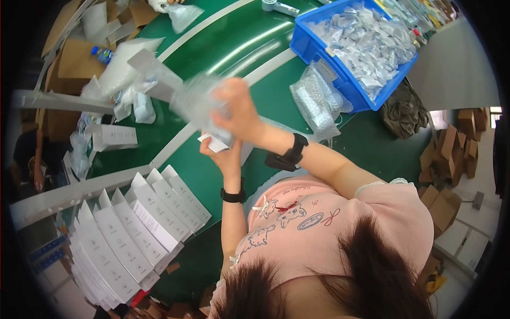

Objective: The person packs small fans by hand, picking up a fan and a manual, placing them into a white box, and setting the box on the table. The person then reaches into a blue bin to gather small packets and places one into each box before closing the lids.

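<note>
Above the green table, my right hand (239, 109) is raised with its fingers curled on a clear plastic bag (197, 101). Motion smears the bag, so its contents cannot be made out. Just below it, my left hand (227, 157) grips a small white box (215, 142), whose upper part is hidden behind the bag and my right hand. Black bands circle both wrists. Closest on the left stand rows of white boxes (133, 228) with raised flaps, packed side by side.
A blue bin (329, 66) full of small silvery packets stands at the far right, with bubble-wrapped packs (313, 101) against it. One white carton (113, 137) sits beyond the metal rail (106, 183). Another person's hand (159, 4) holds a clear bag at the far edge.
</note>
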`<state>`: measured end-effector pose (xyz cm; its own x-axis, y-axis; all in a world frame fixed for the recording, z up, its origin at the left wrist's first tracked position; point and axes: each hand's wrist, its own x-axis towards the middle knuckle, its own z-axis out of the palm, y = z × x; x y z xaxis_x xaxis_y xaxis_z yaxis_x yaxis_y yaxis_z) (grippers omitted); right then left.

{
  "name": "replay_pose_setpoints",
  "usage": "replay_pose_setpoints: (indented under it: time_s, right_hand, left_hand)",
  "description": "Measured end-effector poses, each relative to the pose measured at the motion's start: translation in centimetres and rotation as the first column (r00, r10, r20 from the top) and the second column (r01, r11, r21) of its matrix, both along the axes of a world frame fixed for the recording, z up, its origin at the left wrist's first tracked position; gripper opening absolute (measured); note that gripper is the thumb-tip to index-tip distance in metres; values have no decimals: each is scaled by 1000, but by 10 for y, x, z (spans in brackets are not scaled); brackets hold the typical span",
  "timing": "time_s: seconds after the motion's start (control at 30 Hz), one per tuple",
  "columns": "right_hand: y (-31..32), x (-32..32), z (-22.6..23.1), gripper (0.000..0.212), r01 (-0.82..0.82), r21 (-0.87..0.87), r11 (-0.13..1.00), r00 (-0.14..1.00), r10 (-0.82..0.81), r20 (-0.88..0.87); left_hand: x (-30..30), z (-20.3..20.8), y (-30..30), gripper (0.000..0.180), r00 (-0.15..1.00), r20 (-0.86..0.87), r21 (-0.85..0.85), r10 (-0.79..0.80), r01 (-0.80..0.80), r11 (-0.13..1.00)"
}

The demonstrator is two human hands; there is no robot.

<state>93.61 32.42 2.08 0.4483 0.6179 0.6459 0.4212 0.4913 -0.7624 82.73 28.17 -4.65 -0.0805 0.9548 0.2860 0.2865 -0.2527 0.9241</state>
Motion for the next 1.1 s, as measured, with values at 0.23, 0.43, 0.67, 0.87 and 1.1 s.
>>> replay_pose_setpoints:
  time_s: [0.23,0.43,0.67,0.87,1.1]
  right_hand:
    - [-18,91,9,26,-347,-265,899,787,433,439]
    - [64,350,-22,38,592,-634,497,703,66,708]
    - [107,389,-59,35,281,-904,323,951,36,309]
    - [110,399,-80,41,22,-906,422,999,-50,1]
    - [93,398,-49,38,517,-730,447,848,-148,510]
  left_hand:
    - [-36,-24,-15,77,995,101,129,13,-26,991]
    - [-42,-11,-23,79,998,-35,-21,-44,43,999]
    - [-41,39,-18,53,945,-327,70,-16,42,997]
    - [-41,62,-12,22,934,-357,18,-14,22,1000]
    - [-47,63,-1,13,945,-327,35,18,-7,999]
